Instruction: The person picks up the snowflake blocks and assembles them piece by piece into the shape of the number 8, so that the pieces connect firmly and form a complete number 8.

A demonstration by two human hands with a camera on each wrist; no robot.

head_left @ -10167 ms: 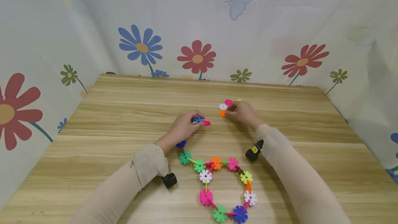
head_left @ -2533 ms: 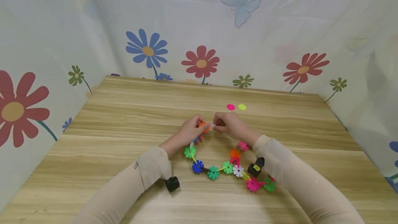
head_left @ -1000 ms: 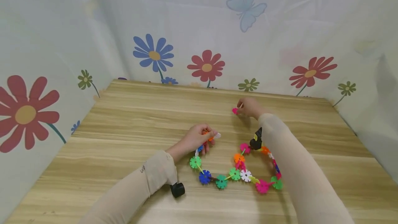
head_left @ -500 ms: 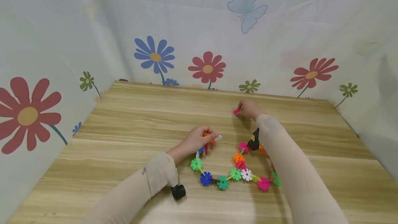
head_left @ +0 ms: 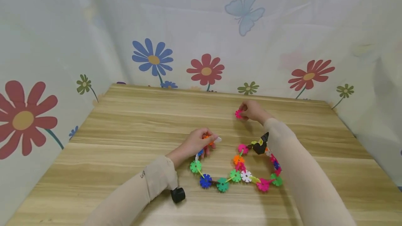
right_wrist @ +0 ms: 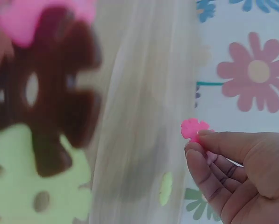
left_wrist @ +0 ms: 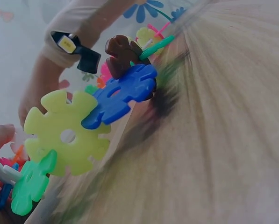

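My left hand (head_left: 196, 142) holds the end of a chain of notched plastic snowflake discs, pinching near an orange disc (head_left: 208, 140). A white disc (head_left: 218, 139) sticks out past its fingertips. Farther back and to the right, my right hand (head_left: 253, 111) pinches a loose pink snowflake disc (head_left: 238, 114) between thumb and finger, seen raised in the right wrist view. From the left hand, the chain curves through a light green disc (head_left: 195, 166), a blue disc (head_left: 205, 181) and a teal disc (head_left: 222, 185) to a ring partly hidden by the right forearm.
A yellow disc (right_wrist: 165, 189) lies on the wooden table (head_left: 150, 111) near the right hand; the head view hides it. A flower-printed curtain (head_left: 176, 16) stands behind the table. Black wrist cameras (head_left: 178, 195) sit on both sleeves.
Since the oldest frame, the orange and white discs have joined the chain end, and the ring has shifted right. The right hand has since taken the pink disc, which now turns its face outward.
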